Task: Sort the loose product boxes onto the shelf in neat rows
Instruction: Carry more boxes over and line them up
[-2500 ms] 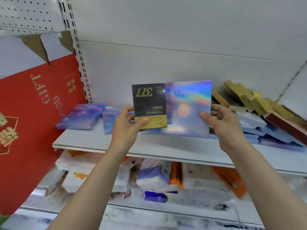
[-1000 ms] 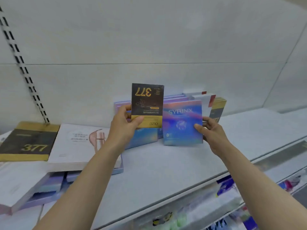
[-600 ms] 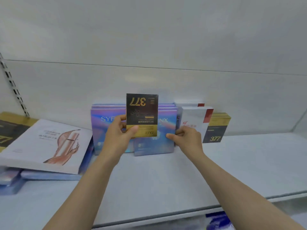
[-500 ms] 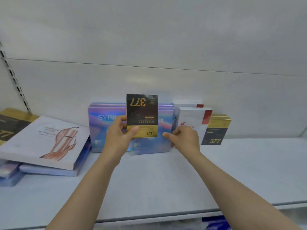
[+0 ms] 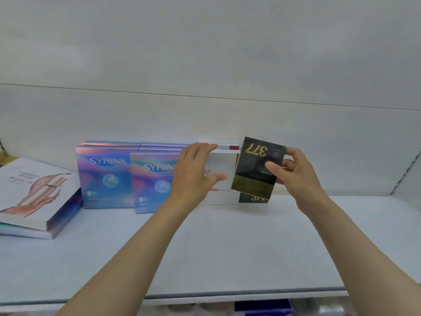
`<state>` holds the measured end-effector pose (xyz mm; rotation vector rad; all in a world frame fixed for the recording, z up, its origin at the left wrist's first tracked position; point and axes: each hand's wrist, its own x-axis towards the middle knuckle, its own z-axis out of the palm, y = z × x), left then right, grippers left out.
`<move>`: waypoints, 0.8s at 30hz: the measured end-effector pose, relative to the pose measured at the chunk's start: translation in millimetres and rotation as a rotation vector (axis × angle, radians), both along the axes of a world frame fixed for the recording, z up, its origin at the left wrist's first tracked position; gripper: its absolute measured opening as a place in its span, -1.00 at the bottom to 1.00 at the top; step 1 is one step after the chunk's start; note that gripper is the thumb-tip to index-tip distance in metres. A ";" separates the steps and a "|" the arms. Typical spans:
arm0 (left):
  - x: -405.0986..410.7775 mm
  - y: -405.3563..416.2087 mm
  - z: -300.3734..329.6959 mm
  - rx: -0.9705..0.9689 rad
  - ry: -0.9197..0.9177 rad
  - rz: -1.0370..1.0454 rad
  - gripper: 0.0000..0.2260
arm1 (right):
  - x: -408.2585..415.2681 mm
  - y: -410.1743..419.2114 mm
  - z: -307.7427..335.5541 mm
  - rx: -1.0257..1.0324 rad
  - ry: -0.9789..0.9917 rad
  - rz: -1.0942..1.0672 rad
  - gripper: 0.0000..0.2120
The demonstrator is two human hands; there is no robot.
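The right hand (image 5: 293,176) pinches the flat black-and-gold cardboard box printed "377" (image 5: 258,166) at its 3 o'clock edge, thumb across the front face and the other fingers curled behind it. The box is upside down, tilted slightly clockwise and held clear of the white metal shelf (image 5: 205,252). Just behind its lower edge stands another black box with gold numerals (image 5: 252,198), mostly hidden.

The left hand (image 5: 193,174) grasps the upright white cardboard box with a red mark (image 5: 222,169), fingers hooked over its top edge and thumb pressed against its front. Both forearms reach up from 6 o'clock, the wrists roughly level.

At 9 o'clock of the left hand, two rows of iridescent blue-violet "SYRINX" boxes (image 5: 106,176) stand upright against the back wall. Farther toward 9 o'clock, a large white flat box with a pink bottle picture (image 5: 34,190) lies on a stack of flat boxes.
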<state>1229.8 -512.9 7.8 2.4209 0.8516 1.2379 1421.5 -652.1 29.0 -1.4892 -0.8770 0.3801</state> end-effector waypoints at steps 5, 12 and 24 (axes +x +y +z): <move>28.2 21.3 -6.6 0.204 0.252 0.148 -0.35 | 35.4 -5.7 -29.8 -0.114 0.025 -0.100 -0.65; 32.2 32.9 -8.8 0.291 0.254 0.241 -0.43 | 44.6 12.7 -57.2 -0.200 -0.117 -0.188 -0.68; 24.1 45.4 -13.6 0.351 0.257 0.306 -0.40 | 36.7 46.0 -77.2 -0.279 -0.255 -0.203 -0.48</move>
